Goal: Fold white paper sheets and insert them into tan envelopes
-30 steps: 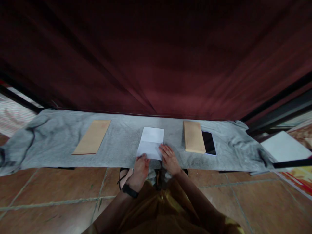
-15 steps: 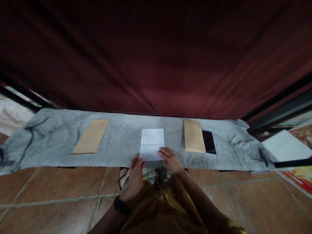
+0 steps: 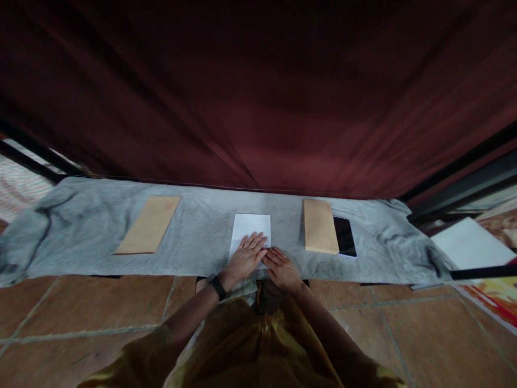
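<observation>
A white sheet of paper lies on the grey cloth in front of me, its near part covered by my hands. My left hand, with a dark band on the wrist, rests flat on the middle of the sheet, fingers stretched out. At the sheet's right near edge lies my right hand, its fingers extended and its fingertips close to the left hand. Neither hand grips anything.
To the left lies a brown envelope. On the right, a stack of brown envelopes sits beside a dark phone. Grey cloth covers the narrow surface, and a dark red curtain hangs behind it. White paper lies far right.
My left hand has let go of the paper's near left edge and moved up and right, flat onto its middle. My right hand has stayed nearly in place.
</observation>
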`<action>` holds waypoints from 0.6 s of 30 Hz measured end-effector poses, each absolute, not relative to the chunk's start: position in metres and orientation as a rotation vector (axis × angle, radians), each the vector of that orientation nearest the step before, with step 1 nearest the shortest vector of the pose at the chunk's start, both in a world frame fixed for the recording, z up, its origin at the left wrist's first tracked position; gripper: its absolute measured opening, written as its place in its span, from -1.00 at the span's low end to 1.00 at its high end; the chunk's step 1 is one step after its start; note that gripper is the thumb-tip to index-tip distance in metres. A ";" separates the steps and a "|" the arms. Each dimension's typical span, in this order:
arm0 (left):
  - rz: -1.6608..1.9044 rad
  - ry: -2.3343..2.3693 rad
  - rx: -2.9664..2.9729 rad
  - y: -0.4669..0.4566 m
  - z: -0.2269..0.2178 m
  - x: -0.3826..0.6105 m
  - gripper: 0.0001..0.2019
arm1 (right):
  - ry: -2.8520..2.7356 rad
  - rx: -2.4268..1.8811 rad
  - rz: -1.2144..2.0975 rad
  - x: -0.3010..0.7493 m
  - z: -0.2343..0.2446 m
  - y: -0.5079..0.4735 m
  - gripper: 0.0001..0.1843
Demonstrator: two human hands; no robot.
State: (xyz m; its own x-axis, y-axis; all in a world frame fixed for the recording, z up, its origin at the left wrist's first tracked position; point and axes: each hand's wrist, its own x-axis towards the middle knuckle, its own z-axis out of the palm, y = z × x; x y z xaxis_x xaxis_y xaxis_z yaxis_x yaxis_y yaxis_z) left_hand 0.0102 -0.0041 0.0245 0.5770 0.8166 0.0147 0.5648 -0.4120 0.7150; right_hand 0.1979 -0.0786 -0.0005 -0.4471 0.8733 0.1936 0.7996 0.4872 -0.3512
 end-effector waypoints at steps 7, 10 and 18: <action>0.448 1.036 2.207 0.031 0.015 0.009 -0.51 | -2.386 -1.405 0.289 0.198 -0.001 -0.078 -0.42; 0.513 1.044 2.096 0.044 0.019 -0.001 -0.54 | -2.373 -1.375 0.318 0.200 0.001 -0.078 -0.46; 0.692 0.968 1.710 0.041 0.038 -0.059 -0.70 | -2.178 -1.326 0.508 0.208 0.009 -0.080 -0.60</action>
State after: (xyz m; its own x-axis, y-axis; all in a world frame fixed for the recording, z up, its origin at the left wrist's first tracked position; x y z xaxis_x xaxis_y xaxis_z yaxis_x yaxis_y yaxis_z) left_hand -0.0593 0.0411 0.0379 0.5135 0.8581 0.0011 0.2790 -0.1682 0.9454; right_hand 0.2078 -0.0801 0.0086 -0.3743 0.8940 0.2463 0.6926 0.4461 -0.5668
